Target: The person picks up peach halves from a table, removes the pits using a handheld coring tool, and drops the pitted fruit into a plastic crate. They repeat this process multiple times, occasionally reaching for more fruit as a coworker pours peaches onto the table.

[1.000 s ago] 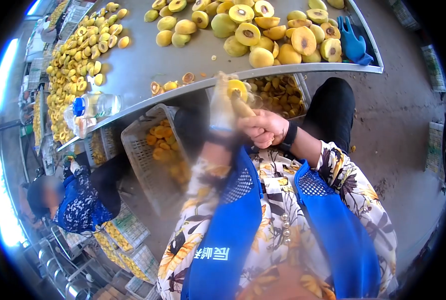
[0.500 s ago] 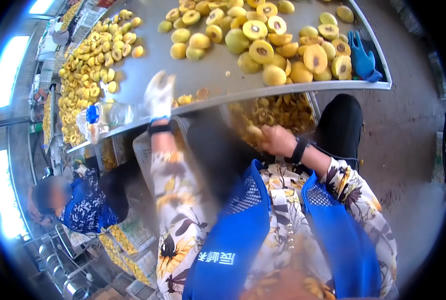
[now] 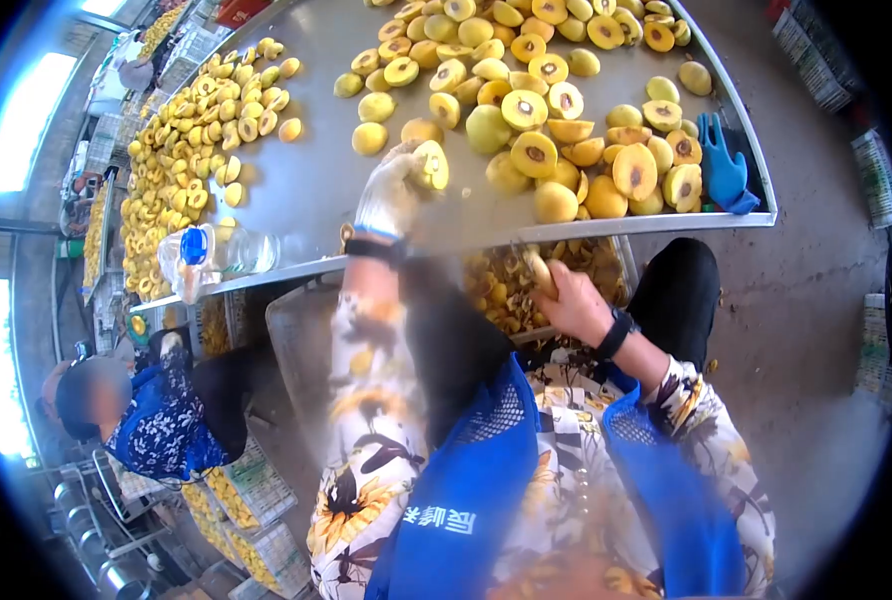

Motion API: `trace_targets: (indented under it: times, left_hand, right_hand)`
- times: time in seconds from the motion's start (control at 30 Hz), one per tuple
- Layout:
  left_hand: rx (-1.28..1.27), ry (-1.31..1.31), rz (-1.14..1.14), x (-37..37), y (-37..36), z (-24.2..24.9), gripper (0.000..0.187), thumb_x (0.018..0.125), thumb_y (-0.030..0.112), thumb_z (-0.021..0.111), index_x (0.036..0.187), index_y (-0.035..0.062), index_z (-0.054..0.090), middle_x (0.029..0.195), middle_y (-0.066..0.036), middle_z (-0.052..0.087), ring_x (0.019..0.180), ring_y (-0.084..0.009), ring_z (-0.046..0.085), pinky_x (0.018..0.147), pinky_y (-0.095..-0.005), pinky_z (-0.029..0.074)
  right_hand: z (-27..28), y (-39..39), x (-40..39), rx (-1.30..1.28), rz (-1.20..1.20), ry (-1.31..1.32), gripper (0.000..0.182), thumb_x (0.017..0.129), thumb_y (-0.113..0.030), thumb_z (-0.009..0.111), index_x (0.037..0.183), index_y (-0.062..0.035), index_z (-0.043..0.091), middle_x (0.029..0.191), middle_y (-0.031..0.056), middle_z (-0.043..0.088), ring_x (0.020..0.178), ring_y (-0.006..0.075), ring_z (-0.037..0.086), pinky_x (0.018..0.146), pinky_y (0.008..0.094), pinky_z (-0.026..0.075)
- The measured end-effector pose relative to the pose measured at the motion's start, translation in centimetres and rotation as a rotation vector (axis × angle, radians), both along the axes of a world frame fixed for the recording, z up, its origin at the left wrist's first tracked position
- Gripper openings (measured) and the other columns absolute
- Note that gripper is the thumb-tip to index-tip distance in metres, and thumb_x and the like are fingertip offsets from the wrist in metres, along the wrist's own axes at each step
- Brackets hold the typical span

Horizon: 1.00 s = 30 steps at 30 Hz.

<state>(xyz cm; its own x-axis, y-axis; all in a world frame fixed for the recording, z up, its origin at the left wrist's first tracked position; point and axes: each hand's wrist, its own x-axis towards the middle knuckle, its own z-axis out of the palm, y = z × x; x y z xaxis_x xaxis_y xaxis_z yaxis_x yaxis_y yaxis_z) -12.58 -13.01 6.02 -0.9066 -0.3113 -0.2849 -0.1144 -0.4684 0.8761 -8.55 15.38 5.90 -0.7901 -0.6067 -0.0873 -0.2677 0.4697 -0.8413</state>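
My left hand [image 3: 386, 195], in a white glove, is closed on a yellow peach half [image 3: 433, 165] over the metal table [image 3: 316, 110]. The half's cut face shows. Another peach [image 3: 421, 130] lies just behind it. My bare right hand [image 3: 576, 305] is below the table's near edge, its fingers wrapped round a short tool with a pale, wood-coloured handle [image 3: 540, 272]. The tool's far end is blurred. Beneath that hand is a crate [image 3: 626, 265] filled with yellow-brown peach pieces. To the right of my left hand lies a heap of halved peaches [image 3: 536, 155], many with stones in them.
A blue glove [image 3: 728, 170] lies in the table's right corner. On the left are a clear bottle with a blue cap [image 3: 246, 250] and a spread of small halves [image 3: 181, 150]. A co-worker [image 3: 171, 420] sits at the left beside crates of fruit [image 3: 266, 480].
My left hand has moved right and away from me, from the table's near edge to the peaches, and now holds a half. My right hand stays over the crate; the view has shifted slightly.
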Motion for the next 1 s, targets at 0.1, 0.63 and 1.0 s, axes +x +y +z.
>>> trace_targets:
  times: [0.1, 0.63, 1.0]
  left_hand:
    - [0.304, 0.229, -0.028, 4.3, 4.5, 1.8, 0.034, 0.085, 0.022, 0.055, 0.112, 0.0010, 0.050, 0.108, -0.020, 0.057, 0.090, -0.0351, 0.061, 0.065, -0.0447, 0.056]
    - [0.110, 0.150, 0.297, 6.5, 14.7, -1.8, 0.031, 0.093, 0.027, 0.049, 0.112, 0.0031, 0.051, 0.103, -0.012, 0.058, 0.094, -0.0234, 0.057, 0.084, -0.0342, 0.048]
    - [0.073, 0.149, -0.088, 7.0, 12.2, -1.1, 0.030, 0.091, 0.030, 0.052, 0.101, 0.0020, 0.053, 0.098, -0.010, 0.057, 0.088, -0.0239, 0.059, 0.074, -0.0329, 0.052]
  right_hand:
    - [-0.5, -1.9, -0.6, -0.033, 0.014, -0.055, 0.026, 0.079, -0.019, 0.061, 0.092, -0.0005, 0.049, 0.072, 0.0267, 0.057, 0.072, 0.0448, 0.055, 0.060, 0.0471, 0.045]
    - [-0.1, -1.3, 1.8, -0.043, -0.057, 0.011, 0.026, 0.078, -0.011, 0.057, 0.093, 0.0017, 0.040, 0.067, 0.0259, 0.055, 0.068, 0.0445, 0.054, 0.059, 0.0503, 0.043]
    - [0.3, -1.0, 1.6, -0.006, 0.107, -0.137, 0.022, 0.079, -0.013, 0.054, 0.093, 0.0029, 0.047, 0.077, 0.0270, 0.058, 0.076, 0.0437, 0.057, 0.065, 0.0471, 0.045]
